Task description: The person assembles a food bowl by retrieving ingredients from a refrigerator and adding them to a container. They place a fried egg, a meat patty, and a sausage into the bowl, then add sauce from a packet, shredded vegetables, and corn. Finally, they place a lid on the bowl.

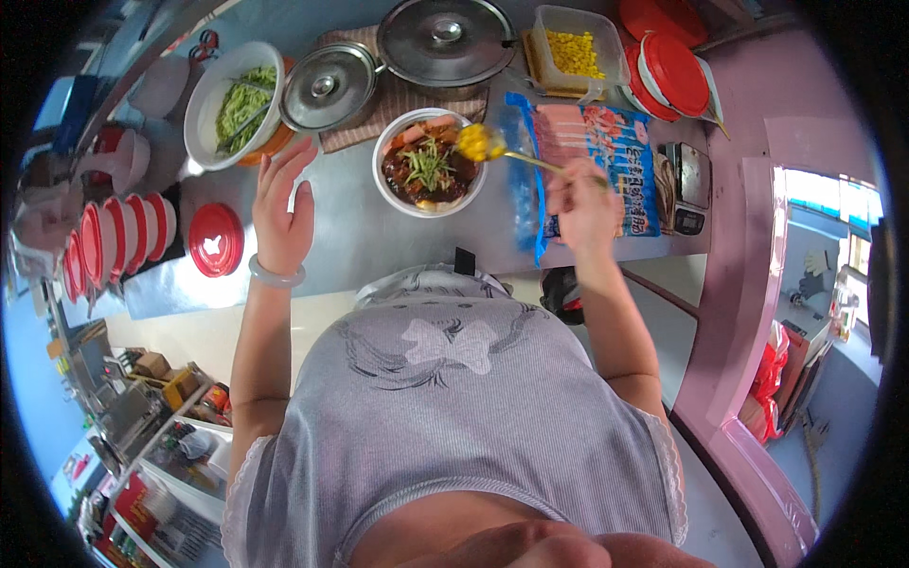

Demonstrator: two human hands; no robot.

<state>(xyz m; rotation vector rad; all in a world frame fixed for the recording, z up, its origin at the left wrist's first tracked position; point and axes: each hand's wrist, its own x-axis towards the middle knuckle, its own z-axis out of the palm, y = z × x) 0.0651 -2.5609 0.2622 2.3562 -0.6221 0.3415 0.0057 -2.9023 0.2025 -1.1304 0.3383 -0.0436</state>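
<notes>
My right hand [584,206] grips the handle of a metal spoon [536,163]. Yellow corn kernels [479,144] are heaped on its tip, held above the right rim of a white round bowl [386,192]. Dark sauced food, pinkish pieces and green shreds [429,165] fill that bowl. Below my right hand lies a blue plastic package of pink sausages [625,156]. My left hand [281,210] hovers empty over the counter, its fingers apart, left of the bowl. A pale bangle [276,275] circles the left wrist.
Two lidded metal pots [329,87] stand behind on a striped cloth [394,106]. A white tub [201,118] of green shreds is at left; a clear corn tub [615,59] stands back right. Red lids [216,240] lie left, with more at right near a small scale [688,221].
</notes>
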